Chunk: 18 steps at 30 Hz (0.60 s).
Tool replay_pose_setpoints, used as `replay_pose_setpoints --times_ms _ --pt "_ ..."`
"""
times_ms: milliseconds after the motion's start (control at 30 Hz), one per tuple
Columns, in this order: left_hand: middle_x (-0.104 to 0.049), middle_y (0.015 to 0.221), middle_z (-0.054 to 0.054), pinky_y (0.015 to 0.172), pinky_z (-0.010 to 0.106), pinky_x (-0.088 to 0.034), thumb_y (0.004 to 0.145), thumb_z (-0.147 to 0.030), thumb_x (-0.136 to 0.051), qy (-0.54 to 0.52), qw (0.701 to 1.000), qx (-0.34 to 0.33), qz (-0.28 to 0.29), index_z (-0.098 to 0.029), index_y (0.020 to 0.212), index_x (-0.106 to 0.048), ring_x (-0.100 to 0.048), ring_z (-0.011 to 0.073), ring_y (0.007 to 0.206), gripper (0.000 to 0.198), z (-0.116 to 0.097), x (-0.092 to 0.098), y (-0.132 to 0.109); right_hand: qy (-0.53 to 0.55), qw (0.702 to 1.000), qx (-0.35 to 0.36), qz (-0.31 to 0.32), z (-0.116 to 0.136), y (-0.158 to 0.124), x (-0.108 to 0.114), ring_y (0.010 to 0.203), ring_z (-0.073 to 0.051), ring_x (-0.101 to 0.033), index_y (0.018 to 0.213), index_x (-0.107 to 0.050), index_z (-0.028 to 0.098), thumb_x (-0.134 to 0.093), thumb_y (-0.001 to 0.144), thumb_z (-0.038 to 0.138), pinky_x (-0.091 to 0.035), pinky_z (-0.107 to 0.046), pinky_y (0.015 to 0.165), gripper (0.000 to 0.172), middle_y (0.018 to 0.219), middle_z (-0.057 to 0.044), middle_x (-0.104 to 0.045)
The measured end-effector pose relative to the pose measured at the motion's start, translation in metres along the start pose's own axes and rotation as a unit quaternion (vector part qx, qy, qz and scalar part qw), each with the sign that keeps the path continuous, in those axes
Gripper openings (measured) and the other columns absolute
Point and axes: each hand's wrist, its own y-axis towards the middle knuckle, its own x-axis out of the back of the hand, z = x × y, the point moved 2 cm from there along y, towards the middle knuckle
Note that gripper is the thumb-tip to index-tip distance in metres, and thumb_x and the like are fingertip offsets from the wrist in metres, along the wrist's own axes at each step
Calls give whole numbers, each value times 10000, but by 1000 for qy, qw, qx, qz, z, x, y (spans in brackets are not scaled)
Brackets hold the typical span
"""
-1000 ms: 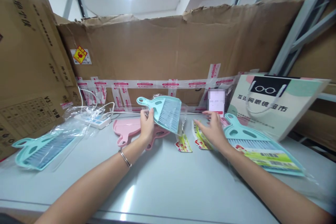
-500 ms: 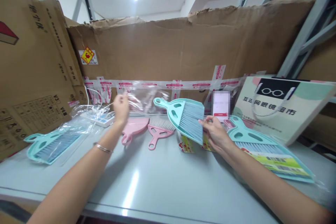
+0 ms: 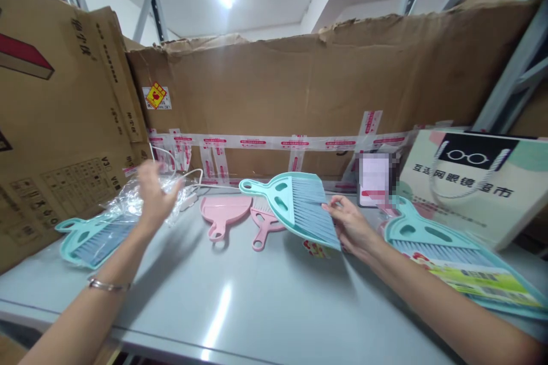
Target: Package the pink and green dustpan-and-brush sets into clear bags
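My right hand (image 3: 353, 225) grips the wide end of a turquoise dustpan (image 3: 278, 197) with a matching grey-blue-bristled brush (image 3: 310, 202) nested in it, raised above the table. The pan's looped handle points left. My left hand (image 3: 156, 197), slightly blurred, is open with fingers spread, over a crumpled clear plastic bag (image 3: 128, 197). Behind and below the raised set lie a pink dustpan (image 3: 226, 209) and a pink brush (image 3: 263, 225), the brush partly covered by the turquoise pan. A patterned card (image 3: 315, 249) shows in part beneath the set.
A bagged turquoise dustpan set (image 3: 94, 239) lies at left, another with a label (image 3: 479, 276) at right. A phone (image 3: 374, 177) and a paper bag (image 3: 466, 182) stand at the back right. Cardboard boxes (image 3: 257, 85) wall the back and left of the table (image 3: 257, 308).
My left hand has moved left from the middle and opened, and the clear plastic it carried is now over at the left. My right hand keeps the turquoise set, slightly lower.
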Motion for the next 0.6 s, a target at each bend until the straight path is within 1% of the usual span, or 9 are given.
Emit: replay_pose_setpoints --times_ms 33,67,100,133,233,333,433,533,600 --pt "-467 1287 138 951 524 -386 781 -524 -507 -103 983 -28 147 -185 1191 -430 -410 326 1216 537 -22 -12 -7 6 1000 -6 9 0 -2 -3 518 -108 -533 704 -375 231 -776 471 339 -424 -229 491 476 598 74 -560" --pt "-502 1266 124 932 478 -427 786 -499 -517 -208 935 -49 283 -208 1209 -438 -456 296 1188 520 -43 -23 -17 8 1000 -13 21 0 -5 -7 510 -101 -523 712 -377 231 -777 478 339 -416 -224 488 475 599 76 -555" --pt "-508 1271 126 920 446 -449 781 -477 -540 -303 881 -62 357 -221 1240 -420 -481 279 1172 539 -62 -30 -26 4 999 -19 36 0 -8 -10 504 -96 -514 722 -379 233 -776 485 344 -408 -220 485 476 599 79 -548" --pt "-505 1280 136 906 424 -466 763 -461 -575 -380 843 -65 375 -223 1250 -413 -497 273 1159 566 -77 -35 -35 -5 998 -27 53 -1 -10 -13 503 -95 -509 732 -379 235 -773 493 357 -401 -220 483 477 599 80 -541" --pt "-470 1328 148 844 411 -507 756 -419 -608 -513 795 -44 320 -218 1182 -456 -515 282 1145 494 -106 -37 -49 -90 991 -31 99 2 -17 -17 545 -128 -532 767 -391 240 -740 522 424 -422 -260 510 464 625 56 -546" --pt "-528 1276 149 865 447 -493 736 -341 -656 -518 810 -58 267 -186 1000 -524 -511 300 1153 334 -118 -29 -51 -232 959 161 16 21 -26 -20 773 -193 -584 856 -435 241 -662 636 426 -463 -360 690 366 837 -26 -597" --pt "-585 1211 132 951 482 -430 729 -291 -672 -491 833 -111 232 -187 957 -529 -487 288 1185 288 -129 -17 -52 -359 841 403 26 44 -46 -40 1024 -220 -534 1037 -452 254 -587 755 317 -398 -401 874 320 1085 -76 -564" --pt "-618 1158 118 976 470 -414 739 -279 -667 -474 835 -180 212 -190 976 -527 -522 263 1152 289 -140 -7 -55 -464 729 471 178 51 -62 -68 1018 -228 -546 1102 -443 246 -544 781 211 -390 -392 852 338 1064 -76 -598" --pt "-642 1100 110 960 456 -431 729 -276 -677 -440 844 -231 201 -186 976 -538 -556 255 1108 297 -141 -2 -54 -497 693 479 211 53 -65 -77 962 -225 -569 1121 -428 228 -490 786 149 -396 -377 806 350 1022 -75 -621"
